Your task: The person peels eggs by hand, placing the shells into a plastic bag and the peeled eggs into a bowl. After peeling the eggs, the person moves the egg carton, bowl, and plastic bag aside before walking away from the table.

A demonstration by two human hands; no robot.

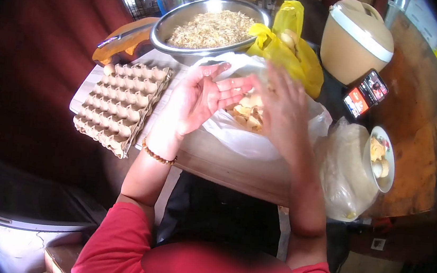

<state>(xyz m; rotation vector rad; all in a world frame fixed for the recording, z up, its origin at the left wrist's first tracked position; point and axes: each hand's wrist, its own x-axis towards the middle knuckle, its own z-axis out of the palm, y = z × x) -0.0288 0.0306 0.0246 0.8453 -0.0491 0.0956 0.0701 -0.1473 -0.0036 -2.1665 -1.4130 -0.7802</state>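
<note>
My left hand (204,96) is palm up with its fingers stretched toward the right, over the near-left side of a white plastic bag (234,138); nothing lies in the palm. Wet-looking spots shine on its fingers. Across from it, my right hand (287,109) is blurred by motion, its fingers looking extended and apart, and I see nothing held in it. Below and between both hands, the bag is open and holds pale tan curved pieces (247,115) that look like eggshells. A cardboard egg tray (121,102) lies left of my left hand, with one egg (109,69) at its far corner.
Behind the bag stand a steel basin (156,36) of bean sprouts (211,29) and a yellow plastic bag (303,60) with round tan items. A beige lidded cooler (345,48), a phone (366,93), a clear plastic bag (345,171) and a tilted bowl (388,173) are at right.
</note>
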